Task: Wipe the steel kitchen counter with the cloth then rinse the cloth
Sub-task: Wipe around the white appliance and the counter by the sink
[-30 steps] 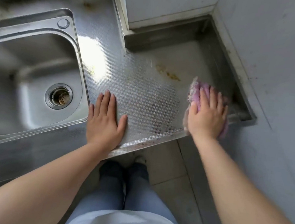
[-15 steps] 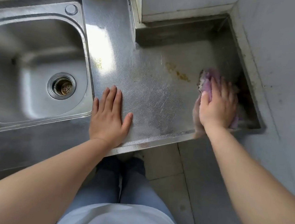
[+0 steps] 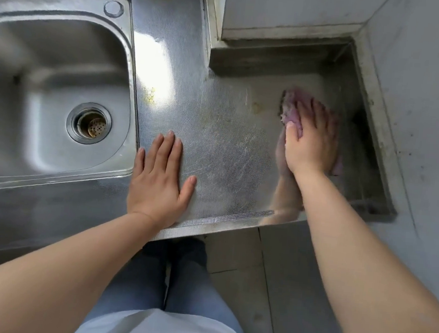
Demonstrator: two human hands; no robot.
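Note:
A purple cloth [image 3: 290, 106] lies flat on the steel counter [image 3: 223, 140], in its right-hand part near the raised back rim. My right hand [image 3: 312, 140] presses down on the cloth, fingers spread over it; most of the cloth is hidden under the palm. My left hand [image 3: 159, 179] rests flat and open on the counter near its front edge, just right of the sink. A faint yellowish stain [image 3: 255, 107] shows on the steel to the left of the cloth.
A steel sink [image 3: 55, 85] with a round drain [image 3: 89, 123] fills the left. A white wall block [image 3: 280, 9] stands behind the counter and a grey wall [image 3: 425, 104] closes its right side. Tiled floor and my legs [image 3: 176, 282] are below the front edge.
My right hand has slid the cloth away from me and slightly left, over the spot where the brown stains were; the stains look fainter. My left hand has stayed planted.

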